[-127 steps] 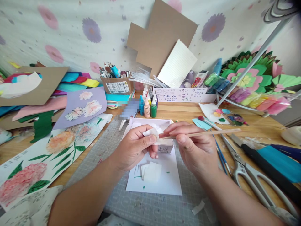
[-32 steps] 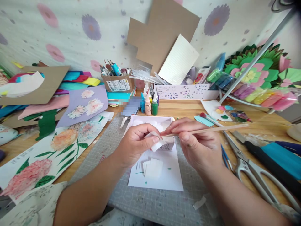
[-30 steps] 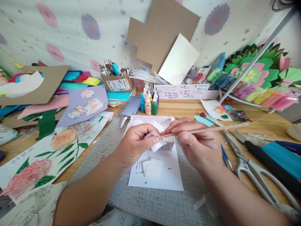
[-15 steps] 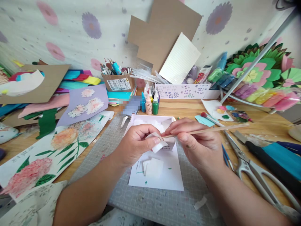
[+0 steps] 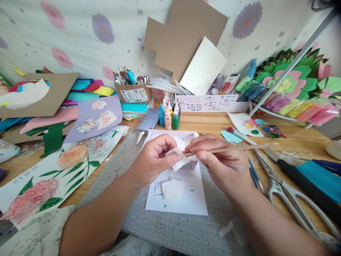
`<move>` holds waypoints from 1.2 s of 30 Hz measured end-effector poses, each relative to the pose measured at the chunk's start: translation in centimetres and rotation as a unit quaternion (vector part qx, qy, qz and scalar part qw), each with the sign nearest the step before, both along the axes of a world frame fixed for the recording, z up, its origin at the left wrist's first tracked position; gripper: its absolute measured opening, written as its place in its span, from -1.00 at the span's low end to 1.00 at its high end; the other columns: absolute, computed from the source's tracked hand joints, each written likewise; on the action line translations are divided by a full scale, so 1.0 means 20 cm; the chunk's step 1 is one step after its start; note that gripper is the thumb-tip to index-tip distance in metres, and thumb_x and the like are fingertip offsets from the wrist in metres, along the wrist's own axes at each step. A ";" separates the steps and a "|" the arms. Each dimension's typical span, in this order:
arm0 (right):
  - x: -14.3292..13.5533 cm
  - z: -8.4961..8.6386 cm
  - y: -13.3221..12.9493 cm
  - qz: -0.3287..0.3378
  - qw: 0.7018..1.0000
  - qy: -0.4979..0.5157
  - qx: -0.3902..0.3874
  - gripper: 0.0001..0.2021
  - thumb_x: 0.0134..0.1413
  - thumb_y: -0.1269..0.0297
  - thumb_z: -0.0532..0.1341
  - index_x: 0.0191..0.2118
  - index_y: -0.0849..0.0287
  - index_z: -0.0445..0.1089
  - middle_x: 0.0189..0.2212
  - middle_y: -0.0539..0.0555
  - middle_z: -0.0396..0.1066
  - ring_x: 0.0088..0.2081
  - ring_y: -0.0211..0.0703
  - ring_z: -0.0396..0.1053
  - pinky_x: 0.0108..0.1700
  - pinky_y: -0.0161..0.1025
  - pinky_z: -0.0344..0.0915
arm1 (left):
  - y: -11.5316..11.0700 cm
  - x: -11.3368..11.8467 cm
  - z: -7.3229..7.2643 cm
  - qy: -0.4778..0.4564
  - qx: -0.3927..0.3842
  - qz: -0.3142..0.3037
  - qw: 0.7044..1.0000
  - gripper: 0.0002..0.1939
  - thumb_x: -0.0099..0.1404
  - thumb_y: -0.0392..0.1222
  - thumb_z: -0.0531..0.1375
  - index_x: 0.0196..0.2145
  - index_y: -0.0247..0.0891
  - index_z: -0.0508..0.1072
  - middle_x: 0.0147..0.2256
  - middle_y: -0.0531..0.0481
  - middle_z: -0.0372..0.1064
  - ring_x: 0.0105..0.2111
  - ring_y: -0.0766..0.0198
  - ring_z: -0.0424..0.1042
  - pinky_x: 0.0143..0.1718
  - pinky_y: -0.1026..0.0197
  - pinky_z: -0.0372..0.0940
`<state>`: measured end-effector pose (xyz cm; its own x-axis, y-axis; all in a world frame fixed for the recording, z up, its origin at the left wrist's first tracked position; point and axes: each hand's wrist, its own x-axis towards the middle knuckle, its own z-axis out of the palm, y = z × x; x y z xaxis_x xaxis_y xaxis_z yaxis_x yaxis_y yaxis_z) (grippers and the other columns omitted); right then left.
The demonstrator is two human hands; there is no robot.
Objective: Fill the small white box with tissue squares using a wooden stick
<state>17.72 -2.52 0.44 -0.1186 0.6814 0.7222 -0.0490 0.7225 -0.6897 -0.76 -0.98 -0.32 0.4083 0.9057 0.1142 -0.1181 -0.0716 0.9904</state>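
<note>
Between the thumb and fingers of my left hand (image 5: 160, 160) is a small square of thin white paper (image 5: 178, 159). My right hand (image 5: 222, 160) grips a slender wooden stick (image 5: 226, 150), its left end touching the paper square. Just behind both hands stands a white paper box (image 5: 194, 137) with crumpled white pieces in it, partly hidden by my fingers. Below my hands a small stack of white paper squares (image 5: 174, 188) rests on a white sheet (image 5: 189, 204) with green marks.
A grey cutting mat (image 5: 149, 227) lies underneath. To the right are large scissors (image 5: 282, 188), paintbrushes (image 5: 255, 174) and a black-handled knife (image 5: 301, 177). Paint bottles (image 5: 170, 117) stand behind the box. A flower picture (image 5: 64, 174) lies at left.
The stick and my right hand have shifted slightly, and the stick's far end now looks shorter and blurred. The paper square has tilted a little; my left hand keeps its pinch.
</note>
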 end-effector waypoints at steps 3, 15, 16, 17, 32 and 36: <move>0.00 0.00 0.00 -0.030 0.999 0.004 0.010 -0.86 0.13 0.43 0.28 -0.29 0.04 0.57 -0.39 0.03 0.60 -0.27 -0.12 0.54 -0.16 -0.10 0.47 | 0.00 0.00 0.00 0.015 0.108 0.106 0.988 -0.82 0.15 -0.18 0.31 -0.38 -0.22 0.35 -0.41 0.08 0.29 -0.41 0.33 0.27 -0.38 0.27 0.18; -0.02 0.01 0.00 -0.073 0.991 -0.089 0.073 -0.87 0.09 0.45 0.30 -0.27 0.09 0.56 -0.36 0.07 0.60 -0.31 -0.16 0.55 -0.24 -0.20 0.49 | -0.03 0.03 0.04 0.097 0.081 0.096 0.987 -0.77 0.21 -0.09 0.24 -0.49 -0.27 0.39 -0.54 0.09 0.32 -0.51 0.34 0.27 -0.46 0.27 0.14; -0.02 0.00 0.01 -0.074 0.991 -0.090 0.069 -0.87 0.09 0.44 0.30 -0.28 0.08 0.56 -0.36 0.07 0.60 -0.31 -0.16 0.54 -0.25 -0.19 0.49 | -0.03 0.04 0.04 0.096 0.075 0.099 0.988 -0.79 0.20 -0.12 0.24 -0.50 -0.28 0.39 -0.55 0.09 0.33 -0.50 0.34 0.28 -0.45 0.27 0.16; -0.02 0.00 0.01 -0.075 0.991 -0.088 0.062 -0.87 0.09 0.44 0.29 -0.29 0.07 0.56 -0.37 0.06 0.60 -0.31 -0.15 0.55 -0.24 -0.17 0.49 | -0.02 0.04 0.04 0.097 0.070 0.102 0.988 -0.81 0.19 -0.16 0.24 -0.51 -0.28 0.39 -0.55 0.09 0.34 -0.50 0.34 0.30 -0.44 0.27 0.18; -0.03 -0.02 0.03 -0.073 0.993 -0.076 0.059 -0.85 0.08 0.46 0.30 -0.29 0.06 0.56 -0.37 0.05 0.60 -0.31 -0.14 0.55 -0.24 -0.16 0.49 | 0.00 0.04 0.04 0.071 0.053 0.085 0.992 -0.78 0.19 -0.09 0.26 -0.48 -0.29 0.44 -0.54 0.06 0.40 -0.48 0.32 0.36 -0.41 0.27 0.26; -0.03 -0.04 0.04 -0.081 0.992 -0.072 0.071 -0.85 0.08 0.47 0.30 -0.28 0.06 0.56 -0.36 0.05 0.61 -0.28 -0.14 0.55 -0.22 -0.17 0.50 | -0.01 0.05 0.06 0.110 0.048 0.103 0.987 -0.81 0.19 -0.15 0.24 -0.50 -0.30 0.47 -0.53 0.04 0.44 -0.47 0.31 0.41 -0.39 0.27 0.29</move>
